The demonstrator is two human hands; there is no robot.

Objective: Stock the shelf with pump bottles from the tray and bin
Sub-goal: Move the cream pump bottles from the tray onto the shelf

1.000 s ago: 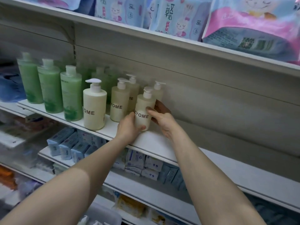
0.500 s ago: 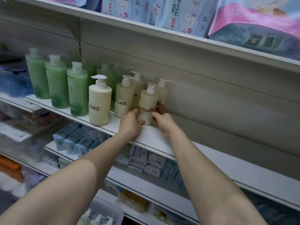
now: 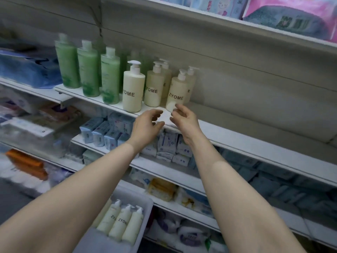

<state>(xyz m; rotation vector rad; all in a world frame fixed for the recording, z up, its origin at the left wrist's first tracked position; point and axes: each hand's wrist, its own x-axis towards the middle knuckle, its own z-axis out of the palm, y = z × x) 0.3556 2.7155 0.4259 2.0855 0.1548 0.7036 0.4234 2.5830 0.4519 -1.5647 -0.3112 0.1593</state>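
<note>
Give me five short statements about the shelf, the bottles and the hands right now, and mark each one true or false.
1. Both hands grip a ZYOME bottle. False: the left hand and right hand hold nothing, just in front of the rightmost front ZYOME bottle.
2. Cream pump bottles lie in the white tray below. True.
3. The green bottles stand right of the cream ones. False: they stand to the left.
4. The shelf right of the ZYOME bottles is bare. True.
5. The cream bottles on the shelf lie on their sides. False: they stand upright.
</note>
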